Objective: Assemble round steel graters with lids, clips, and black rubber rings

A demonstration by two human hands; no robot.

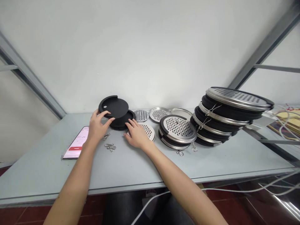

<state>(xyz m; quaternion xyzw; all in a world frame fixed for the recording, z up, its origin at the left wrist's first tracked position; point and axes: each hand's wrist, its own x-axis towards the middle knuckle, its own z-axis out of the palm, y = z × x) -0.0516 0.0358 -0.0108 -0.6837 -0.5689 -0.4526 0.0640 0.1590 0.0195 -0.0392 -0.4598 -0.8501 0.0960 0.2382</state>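
The left hand (99, 123) had the upper black dish (119, 107) pinched by its rim between thumb and fingers, over the lower black dish (123, 122) at the back left of the worktop (126, 168)! The right hand (138, 134) lay loosely open, fingertips at the lower dish's rim, partly hiding a pale perforated disc (148, 130). Plenty looked done: a tall stack (217, 111) of layered dishes and discs stood far right, a shorter pile (178, 128) just beside it. Some looked left, too: metal discs (159, 114) and wire clips (110, 147) lay loose. Inside the upper dish, only bare floor and a round hole; the lower was mostly covered, its contents impossible to tell
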